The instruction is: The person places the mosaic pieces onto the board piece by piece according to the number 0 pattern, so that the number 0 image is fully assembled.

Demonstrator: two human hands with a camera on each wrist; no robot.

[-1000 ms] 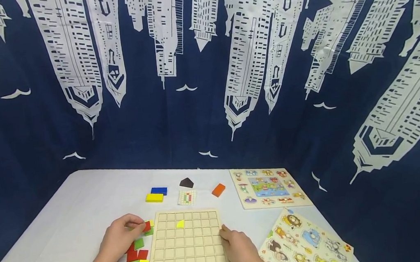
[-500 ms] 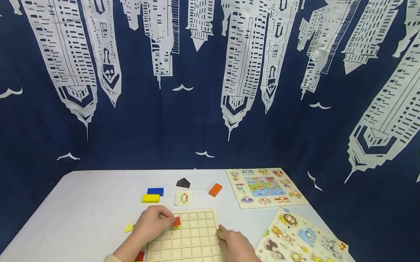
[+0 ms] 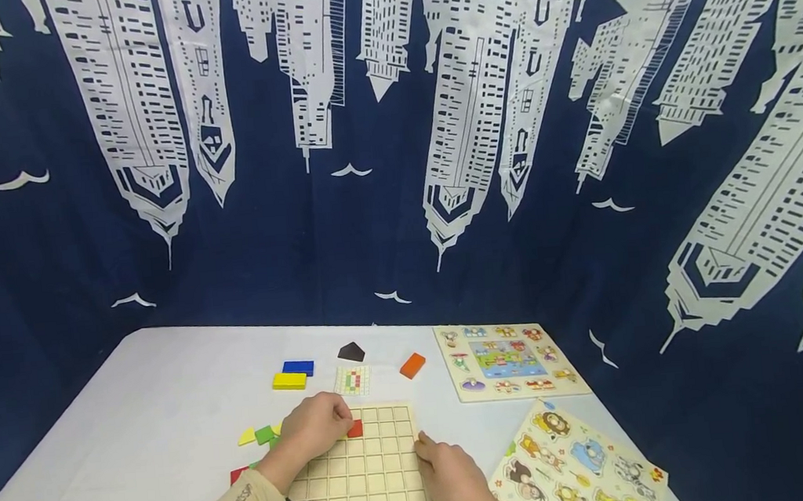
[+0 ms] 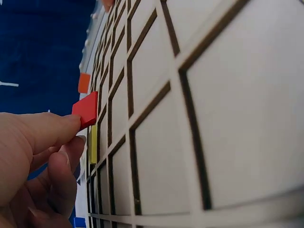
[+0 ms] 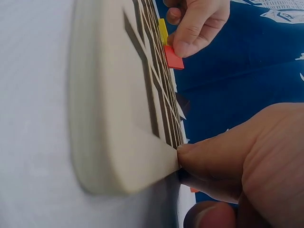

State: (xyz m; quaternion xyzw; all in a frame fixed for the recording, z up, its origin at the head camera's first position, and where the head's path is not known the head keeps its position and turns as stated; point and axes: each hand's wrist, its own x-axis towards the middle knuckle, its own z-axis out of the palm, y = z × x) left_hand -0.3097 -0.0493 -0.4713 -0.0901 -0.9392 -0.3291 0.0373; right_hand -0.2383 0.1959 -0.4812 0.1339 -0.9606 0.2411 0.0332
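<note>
A pale wooden grid board lies on the white table in front of me. My left hand pinches a red square tile near the board's far edge. In the left wrist view the red tile sits tilted between thumb and finger, just above a cell, next to a yellow tile lying in the grid. My right hand rests against the board's right edge with its thumb tip touching the rim. The right wrist view also shows the red tile.
Loose yellow, green and red tiles lie left of the board. Behind it are a yellow block, a blue block, a dark house-shaped piece, an orange block and a pattern card. Picture puzzles lie right.
My left hand picked a red tile from the pile at the left, carried it onto the board and shifted right along the far rows. The right hand stayed put.
</note>
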